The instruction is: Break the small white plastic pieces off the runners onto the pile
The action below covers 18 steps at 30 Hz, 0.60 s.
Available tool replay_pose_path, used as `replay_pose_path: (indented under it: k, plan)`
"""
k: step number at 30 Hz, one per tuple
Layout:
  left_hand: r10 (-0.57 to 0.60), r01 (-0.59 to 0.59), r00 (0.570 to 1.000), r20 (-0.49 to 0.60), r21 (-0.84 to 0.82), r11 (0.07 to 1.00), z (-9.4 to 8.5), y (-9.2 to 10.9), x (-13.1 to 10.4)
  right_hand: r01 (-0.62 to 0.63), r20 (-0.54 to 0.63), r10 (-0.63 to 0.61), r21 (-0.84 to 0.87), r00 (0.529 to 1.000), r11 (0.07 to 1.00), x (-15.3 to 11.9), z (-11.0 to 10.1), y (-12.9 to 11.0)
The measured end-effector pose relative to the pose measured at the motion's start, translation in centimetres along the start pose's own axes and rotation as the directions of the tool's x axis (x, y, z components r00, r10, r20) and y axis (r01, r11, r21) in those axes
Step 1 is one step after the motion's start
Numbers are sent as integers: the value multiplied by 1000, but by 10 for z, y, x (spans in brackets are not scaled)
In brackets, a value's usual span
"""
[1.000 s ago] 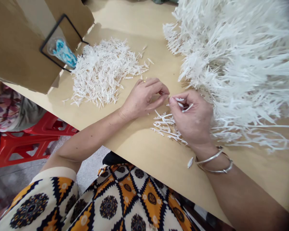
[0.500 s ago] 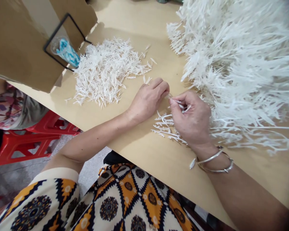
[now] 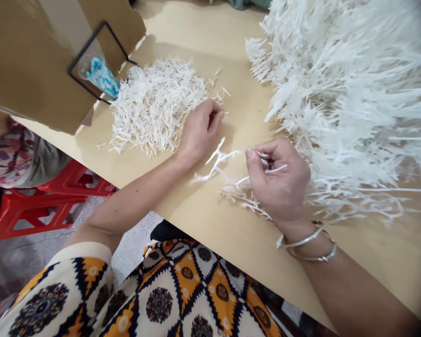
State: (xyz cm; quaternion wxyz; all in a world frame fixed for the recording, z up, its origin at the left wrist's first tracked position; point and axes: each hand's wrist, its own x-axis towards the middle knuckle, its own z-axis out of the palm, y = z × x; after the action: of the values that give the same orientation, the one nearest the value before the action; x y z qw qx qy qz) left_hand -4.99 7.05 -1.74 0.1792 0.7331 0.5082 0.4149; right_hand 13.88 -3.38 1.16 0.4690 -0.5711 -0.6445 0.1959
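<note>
My left hand (image 3: pixel 201 128) is closed at the right edge of a pile of small white pieces (image 3: pixel 157 100); whatever its fingers may hold is hidden. To the right, my right hand (image 3: pixel 280 175) pinches thin white branched strands (image 3: pixel 219 161), which stick out to the left over the table. More white branched strands (image 3: pixel 247 201) lie just below that hand. A large heap of white branching strands (image 3: pixel 347 89) rises behind and to the right of it.
A cardboard box (image 3: pixel 28 56) stands at the upper left. Beside it, a black wire frame (image 3: pixel 87 54) surrounds a clear cup with blue-and-white contents (image 3: pixel 103 77). Past the table edge are red stools (image 3: pixel 31 210) and another person's floral clothing (image 3: pixel 10 154).
My left hand has moved away from my right hand, left toward the small pile. The strands in my right hand now spread out to the left.
</note>
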Motion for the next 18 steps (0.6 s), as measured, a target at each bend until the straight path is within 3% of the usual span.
replay_pose_path:
  k: [4,10,15,18]
  plan:
    - [4,-2,998,57,-44,999,-2,7,-4,-43,-80,45,25,996,999,8,1,12]
    - [67,-69,974,-215,-2,998,-7,-4,3,-63,-91,62,-7,994,998,13,-1,17]
    - [74,-72,988,-135,24,997,-6,-1,0,-83,-101,85,16,991,996,13,1,18]
    - [25,-15,981,-194,54,998,-8,0,-1,-81,-70,83,26,994,996,12,1,19]
